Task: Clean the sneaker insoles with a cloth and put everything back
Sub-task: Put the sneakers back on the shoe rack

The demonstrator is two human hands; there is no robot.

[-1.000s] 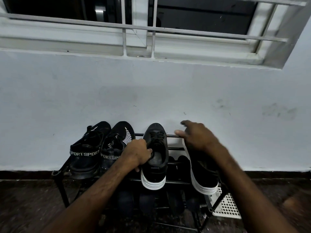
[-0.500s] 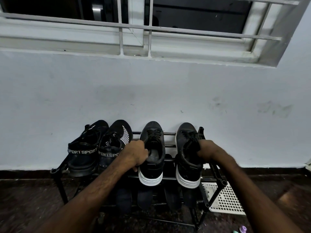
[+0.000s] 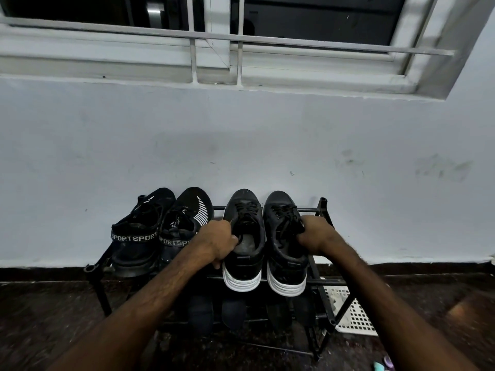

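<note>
Two black lace-up sneakers with white soles stand side by side, toes to the wall, on the top shelf of a black shoe rack (image 3: 322, 207). My left hand (image 3: 218, 241) grips the collar of the left sneaker (image 3: 242, 263), thumb inside its opening, where a grey insole shows. My right hand (image 3: 317, 234) grips the right side of the right sneaker (image 3: 284, 253) near the laces. No cloth is in view.
A pair of black knit "SPORT" shoes (image 3: 139, 236) fills the rack's left half. Dark footwear (image 3: 199, 314) lies on the lower shelf. A white perforated basket (image 3: 353, 314) sits on the dark floor right of the rack. The white wall and barred window rise behind.
My right hand brought the right sneaker from a tilted position onto the shelf and slid it left beside the other. My left hand kept its grip on the left sneaker.
</note>
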